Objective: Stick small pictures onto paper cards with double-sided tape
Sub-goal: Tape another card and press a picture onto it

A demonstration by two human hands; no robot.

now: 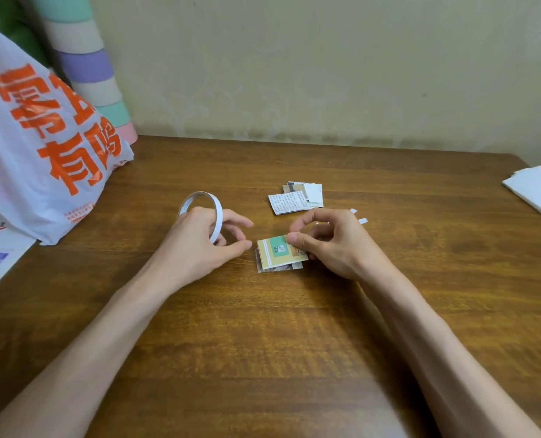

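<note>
Upper left of the frame, the white plastic bag (25, 153) bears large orange Chinese characters, lower pair reading 有鸣, upper pair creased and only partly legible; print on the small paper card (288, 202), centre, is too fine to read.

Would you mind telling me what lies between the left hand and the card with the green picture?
Nothing: the head view shows only a narrow gap of bare table between the left hand, holding the tape roll, and the card.

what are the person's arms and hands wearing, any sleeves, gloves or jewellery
The left forearm and right forearm are bare, with no sleeves in view. The left hand and right hand are bare too: no gloves, rings, watch or bracelet shows on the sides facing the camera.
</note>
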